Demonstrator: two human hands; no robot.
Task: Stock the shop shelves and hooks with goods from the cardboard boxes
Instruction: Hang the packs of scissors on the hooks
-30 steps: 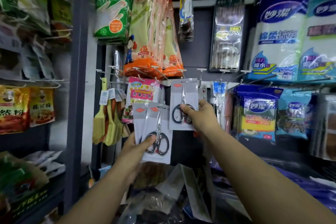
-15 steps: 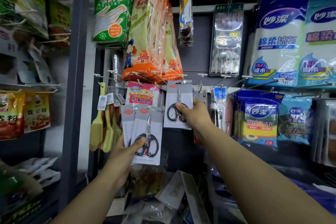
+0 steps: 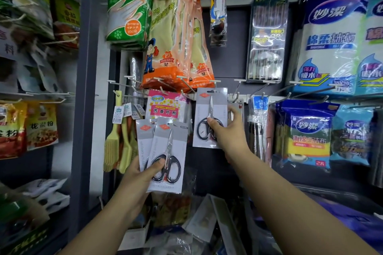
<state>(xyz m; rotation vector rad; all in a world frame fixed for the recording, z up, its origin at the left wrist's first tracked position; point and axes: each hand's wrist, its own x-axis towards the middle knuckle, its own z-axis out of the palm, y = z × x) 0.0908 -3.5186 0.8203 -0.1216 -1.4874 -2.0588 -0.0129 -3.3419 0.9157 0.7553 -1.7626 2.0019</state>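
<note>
Nearest, the left hand (image 3: 143,174) grips two carded scissors packs (image 3: 163,157), thumb curled across the front card's black handles. Further in, up and to the right, the right hand (image 3: 228,132) pinches a single scissors card (image 3: 209,109) by its handles, its top edge level with the hook rail (image 3: 238,96) under the orange glove packs (image 3: 176,33).

Green glove pack (image 3: 129,8): "一次性手套" across the top, "100只" in the orange circle
Orange rubber-glove pack (image 3: 165,33): "P3" above "M"
Pink packet (image 3: 164,105): "芳香片剂"
White-and-blue cloth pack (image 3: 329,35): brand "妙洁", "绵柔抹布", "强力吸水"
Blue sponge pack (image 3: 306,132): "妙洁", "百洁布", "2片" at the lower corner
Yellow spice bag (image 3: 42,126): "花椒粉"
</note>
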